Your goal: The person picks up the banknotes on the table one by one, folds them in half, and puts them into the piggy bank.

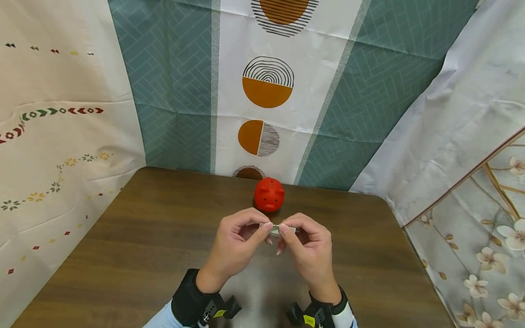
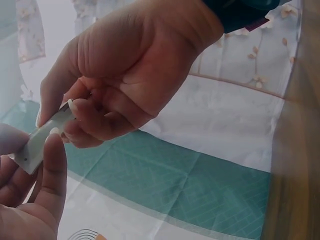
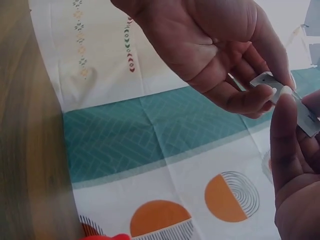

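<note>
Both hands meet over the middle of the table, pinching a small folded strip of pale greenish paper (image 1: pixel 275 231) between them. My left hand (image 1: pixel 234 248) holds its left end with thumb and fingertips. The right hand (image 1: pixel 310 248) grips the other end the same way, thumb on top. Seen from the left wrist, the strip (image 2: pixel 40 142) is narrow and flat with small dark marks. In the right wrist view the paper (image 3: pixel 305 118) shows a crease between the two hands. Just beyond the fingertips, a red piggy bank (image 1: pixel 269 195) stands facing me.
A brown wooden table (image 1: pixel 156 246) lies under the hands. Behind it hangs a green and white cloth (image 1: pixel 176 91) with orange circles. Patterned cloths hang at the left (image 1: pixel 61 150) and right (image 1: pixel 463 182) sides. Dark bands with small cameras sit on both wrists.
</note>
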`<state>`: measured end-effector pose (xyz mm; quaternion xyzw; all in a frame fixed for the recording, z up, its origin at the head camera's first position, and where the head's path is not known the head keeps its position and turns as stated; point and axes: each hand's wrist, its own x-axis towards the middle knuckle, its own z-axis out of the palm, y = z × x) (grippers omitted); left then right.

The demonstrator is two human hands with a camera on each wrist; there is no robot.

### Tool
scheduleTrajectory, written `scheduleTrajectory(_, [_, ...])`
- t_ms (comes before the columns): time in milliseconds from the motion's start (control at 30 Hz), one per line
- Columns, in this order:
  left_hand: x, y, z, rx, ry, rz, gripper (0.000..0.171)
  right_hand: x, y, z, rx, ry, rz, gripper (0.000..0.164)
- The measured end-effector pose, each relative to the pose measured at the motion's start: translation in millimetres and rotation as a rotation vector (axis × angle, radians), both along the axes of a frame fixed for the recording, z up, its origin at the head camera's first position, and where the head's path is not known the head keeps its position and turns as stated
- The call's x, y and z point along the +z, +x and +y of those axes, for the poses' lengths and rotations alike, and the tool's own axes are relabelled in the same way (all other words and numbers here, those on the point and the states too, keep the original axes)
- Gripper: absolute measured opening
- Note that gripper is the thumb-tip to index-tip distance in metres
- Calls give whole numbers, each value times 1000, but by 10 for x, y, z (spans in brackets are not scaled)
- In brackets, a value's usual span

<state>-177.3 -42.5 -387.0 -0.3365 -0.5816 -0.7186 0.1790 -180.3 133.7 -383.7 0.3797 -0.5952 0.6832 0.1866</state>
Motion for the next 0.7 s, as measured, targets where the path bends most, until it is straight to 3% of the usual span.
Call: scheduleTrajectory(700, [32,-5,-60,20,14,10,13,36,2,20,-35,-70,-25,13])
